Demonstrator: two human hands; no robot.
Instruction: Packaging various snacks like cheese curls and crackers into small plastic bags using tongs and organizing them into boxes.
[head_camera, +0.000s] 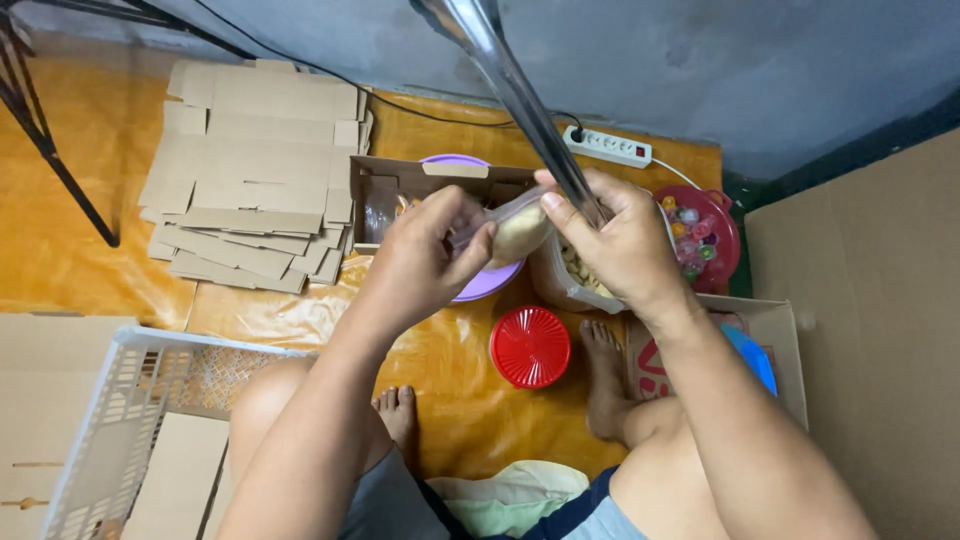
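A small clear plastic bag (505, 228) with pale, lumpy food inside sits between the two hands, held up over the floor. The left hand (425, 262) closes its fingers (470, 255) around the bag's lower side, thumb and forefinger pinched on the plastic, the rest curled beneath it. The right hand (620, 240) grips from the other side: its fingers (552, 200) are bent down over the bag's top edge, and in the same grip it holds a long shiny metal bar (515, 95) that runs up and away from the fingers toward the top of the view. Both forearms reach forward from the knees, wrists slightly bent inward so that the knuckles face each other.

Just under the fingers lies a purple round plate (480, 280), and behind it an open cardboard box (400, 185). Below the right palm stands a clear tub (565, 285) with pale pieces in it. Beyond that hand, a red lidded container (705, 235) holds small coloured items. Nearer the body, a red ribbed lid (530, 347) rests on the orange floor mat (440, 370) beside a bare foot. Far left of the fingers lies a stack of flat cardboard sheets (255, 170); a white plastic crate (120, 420) sits by the left knee.
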